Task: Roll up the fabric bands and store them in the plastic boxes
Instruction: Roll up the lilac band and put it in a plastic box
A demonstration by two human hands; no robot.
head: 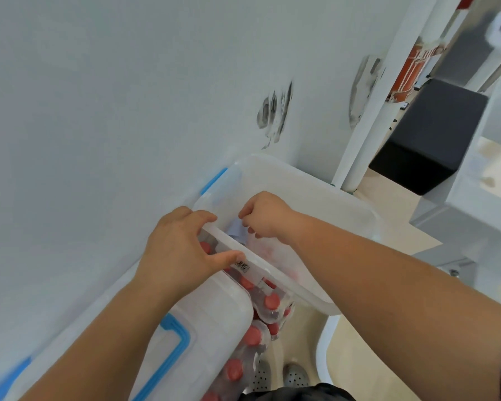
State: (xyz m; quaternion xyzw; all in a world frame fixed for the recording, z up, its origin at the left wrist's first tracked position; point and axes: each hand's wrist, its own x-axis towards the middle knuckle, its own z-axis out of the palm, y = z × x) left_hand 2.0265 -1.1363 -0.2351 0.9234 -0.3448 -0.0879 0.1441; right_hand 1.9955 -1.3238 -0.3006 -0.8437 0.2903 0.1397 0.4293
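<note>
1. the plastic box (324, 195) sits over packs of red-capped bottles (271, 301), long side running away to our right.
2. our left grip (177, 250) is curled round its near rim, steadying it.
3. our right grip (265, 215) is down inside, fingers pinching the pale blue fabric band (235, 228), which lies just left of it near that rim.

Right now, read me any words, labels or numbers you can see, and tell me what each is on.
Barcode sticker on the plastic box rim, beside the left hand: bars only, digits too blurred to read.
Dark marks on the wall: smudges, not letters.
Fabric band pinched by the right hand: no print visible.
No other legible text.
</note>
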